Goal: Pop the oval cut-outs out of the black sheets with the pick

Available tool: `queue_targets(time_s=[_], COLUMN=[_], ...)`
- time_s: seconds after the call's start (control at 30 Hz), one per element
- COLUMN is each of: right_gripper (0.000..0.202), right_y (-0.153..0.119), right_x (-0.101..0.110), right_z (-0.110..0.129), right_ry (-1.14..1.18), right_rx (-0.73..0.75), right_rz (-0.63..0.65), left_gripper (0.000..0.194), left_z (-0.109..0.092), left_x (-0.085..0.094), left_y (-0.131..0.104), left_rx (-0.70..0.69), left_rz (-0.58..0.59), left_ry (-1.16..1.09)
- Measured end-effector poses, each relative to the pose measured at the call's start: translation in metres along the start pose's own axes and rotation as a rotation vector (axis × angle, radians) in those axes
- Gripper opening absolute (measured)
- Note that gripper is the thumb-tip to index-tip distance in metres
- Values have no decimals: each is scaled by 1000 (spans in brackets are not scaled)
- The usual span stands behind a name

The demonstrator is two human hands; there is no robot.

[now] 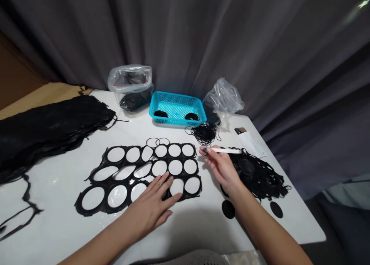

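Observation:
My left hand [153, 201] lies flat, fingers spread, on a thin black sheet with rows of round holes [89, 198]. The white tabletop shows through the holes. My right hand [221, 166] is closed around a slim white pen-like tool [224, 151] with a dark tip, just beyond the sheet's right edge. Two thin black rings [163, 139] overlap at the sheet's far edge. Beyond my right hand sits a tangled pile of thin black rings [204, 133]. Part of the sheet is hidden under my left hand.
A blue basket [177, 122] with black ring bundles stands at the back between clear plastic bags [130, 85]. Stacked black sheets [52, 126] cover the left. Black cut-out scraps [260, 176], two black discs [228, 209] and a phone [239, 130] under white paper [251, 144] lie right.

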State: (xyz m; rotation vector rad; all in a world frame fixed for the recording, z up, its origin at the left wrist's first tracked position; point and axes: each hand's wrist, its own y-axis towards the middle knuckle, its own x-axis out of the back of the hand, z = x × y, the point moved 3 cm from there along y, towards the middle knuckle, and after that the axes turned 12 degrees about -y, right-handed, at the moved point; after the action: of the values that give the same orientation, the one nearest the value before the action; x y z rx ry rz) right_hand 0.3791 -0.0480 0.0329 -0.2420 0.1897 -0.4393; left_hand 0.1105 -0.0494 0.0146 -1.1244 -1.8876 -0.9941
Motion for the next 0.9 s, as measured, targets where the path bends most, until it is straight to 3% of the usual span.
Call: queue_targets(time_s=[0.1,0.2,0.37,0.47,0.57,0.67,0.8,0.9], right_gripper=[30,30,31,29,23,22,26,27], right_y=[-7,-27,-56,-66,-74,-80,-81,-78], right_x=[18,20,6,3,8,16,16,0], right_z=[6,-3,-29,-38,-39,-35,-25,-21], right_ry=[116,98,-89,-345,-696,-880,-778,-629], right_rx=[-59,-123,-131,-80,34,98,134,148], right_rz=[-16,62,219,256,260,249,195,205], left_gripper=[48,52,53,47,45,45,41,39], left_z=[-3,-8,-29,-40,-39,-31,-28,-33], left_x=[4,10,21,27,28,23,11,2], left_y=[-2,-6,-10,-18,-33,-54,-72,-66], left_rx=[-11,32,5,-2,73,149,107,93], left_rz=[-3,6,193,257,200,32,-52,-54], left_ry=[-36,-103,-290,-405,-398,-203,-18,18])
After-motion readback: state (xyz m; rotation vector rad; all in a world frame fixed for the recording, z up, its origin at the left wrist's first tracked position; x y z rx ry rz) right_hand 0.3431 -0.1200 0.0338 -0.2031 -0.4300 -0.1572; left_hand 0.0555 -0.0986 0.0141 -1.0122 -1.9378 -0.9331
